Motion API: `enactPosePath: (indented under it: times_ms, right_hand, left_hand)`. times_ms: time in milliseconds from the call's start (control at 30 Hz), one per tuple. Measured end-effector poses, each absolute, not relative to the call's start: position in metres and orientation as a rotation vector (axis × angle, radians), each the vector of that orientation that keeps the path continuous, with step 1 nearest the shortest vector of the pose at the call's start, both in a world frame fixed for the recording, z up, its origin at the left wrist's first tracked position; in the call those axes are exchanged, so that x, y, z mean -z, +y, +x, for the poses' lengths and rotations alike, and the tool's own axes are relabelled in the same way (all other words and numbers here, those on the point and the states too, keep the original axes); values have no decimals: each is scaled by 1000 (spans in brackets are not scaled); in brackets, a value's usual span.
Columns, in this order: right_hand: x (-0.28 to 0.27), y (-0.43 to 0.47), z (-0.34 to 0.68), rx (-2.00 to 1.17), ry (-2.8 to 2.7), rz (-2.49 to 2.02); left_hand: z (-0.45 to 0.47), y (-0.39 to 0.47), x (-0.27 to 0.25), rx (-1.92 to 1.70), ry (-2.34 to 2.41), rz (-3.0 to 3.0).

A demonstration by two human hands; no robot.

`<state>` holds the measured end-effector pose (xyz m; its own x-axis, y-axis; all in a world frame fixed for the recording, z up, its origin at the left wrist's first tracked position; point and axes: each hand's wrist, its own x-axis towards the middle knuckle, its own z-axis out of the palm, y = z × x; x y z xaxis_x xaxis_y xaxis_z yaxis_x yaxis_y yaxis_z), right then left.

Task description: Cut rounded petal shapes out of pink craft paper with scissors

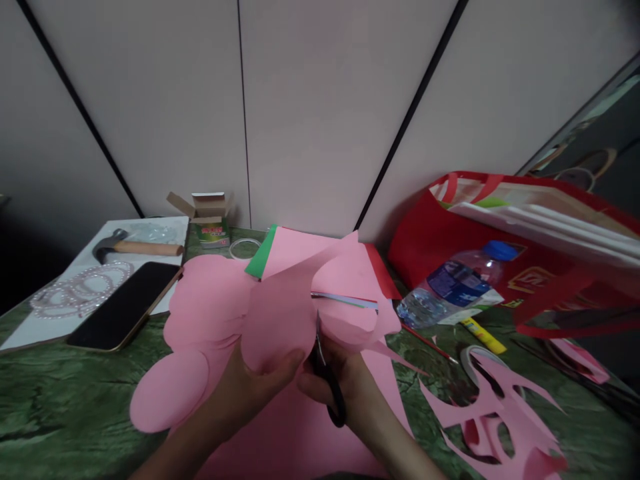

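Note:
My left hand [270,380] pinches a sheet of pink paper [285,320], thumb on top, holding it up off the pile. In my right hand [340,380] are scissors with black handles [326,377]; their blades point away from me at the edge of that paper. A curled strip of the sheet rises toward the back. Underneath lie large pink paper sheets [300,440] and rounded pink cut-outs [170,390]. Green paper [263,257] and red paper [383,270] stick out behind. My fingers partly hide the scissors' handles.
On the left are a black phone [127,303], bead strings [83,290], a hammer [137,247] and an opened small box [210,223]. To the right are a water bottle [453,283], a red bag [420,227], a yellow tube [484,335], a pencil [427,341] and pink paper scraps [520,420].

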<state>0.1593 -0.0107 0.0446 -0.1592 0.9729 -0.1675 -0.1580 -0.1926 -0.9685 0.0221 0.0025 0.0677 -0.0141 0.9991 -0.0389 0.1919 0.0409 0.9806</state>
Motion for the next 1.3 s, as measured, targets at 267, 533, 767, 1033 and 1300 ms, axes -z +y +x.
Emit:
enactPosePath:
  times_ms: [267, 533, 767, 1033, 1300]
  right_hand:
    - [-38, -10, 161, -1540, -1116, -1130]
    - [-44, -10, 160, -1547, -1108, -1105]
    - [-45, -11, 160, -1539, -1111, -1153]
    - [-42, -12, 162, -1536, -1130, -1183]
    - [-40, -11, 159, -1534, -1111, -1197]
  left_hand:
    - [22, 3, -71, -1102, 1353, 1335]
    - [21, 3, -69, -1098, 1392, 1319]
    - [21, 3, -72, -1088, 1367, 1307]
    - [19, 4, -69, -1100, 1363, 1357]
    - [18, 6, -67, -1110, 1324, 1354]
